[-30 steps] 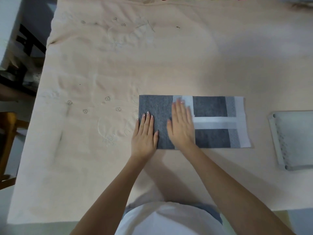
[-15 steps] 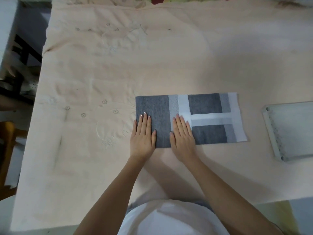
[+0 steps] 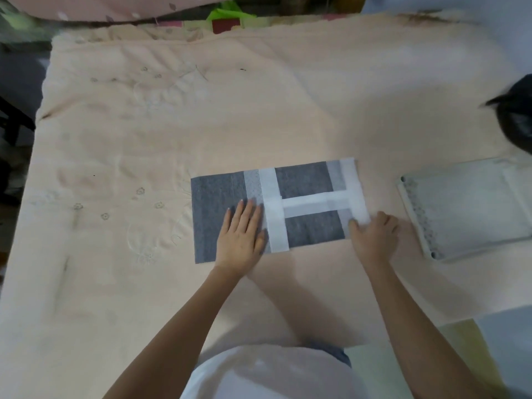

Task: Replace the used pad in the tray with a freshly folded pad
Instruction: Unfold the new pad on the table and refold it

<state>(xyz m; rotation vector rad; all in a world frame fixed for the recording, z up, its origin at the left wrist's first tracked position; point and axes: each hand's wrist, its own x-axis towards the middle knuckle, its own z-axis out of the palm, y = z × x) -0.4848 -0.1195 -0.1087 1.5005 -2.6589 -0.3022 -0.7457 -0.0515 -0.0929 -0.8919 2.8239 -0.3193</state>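
While left hand stays flat, fingers straight, pressing grey pad, right hand has slid off to pinch its white end, curled. Signals next fold; tray waits just beyond right knuckles.

A home bedroom: an embroidered peach quilt covers the bed.

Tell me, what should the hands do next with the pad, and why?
Probably fold the right end over to the left. The right hand pinches the pad's near right corner, while the left hand lies flat on its left part, pinning it. The pad lies spread out long beside the tray, so it likely needs folding smaller.
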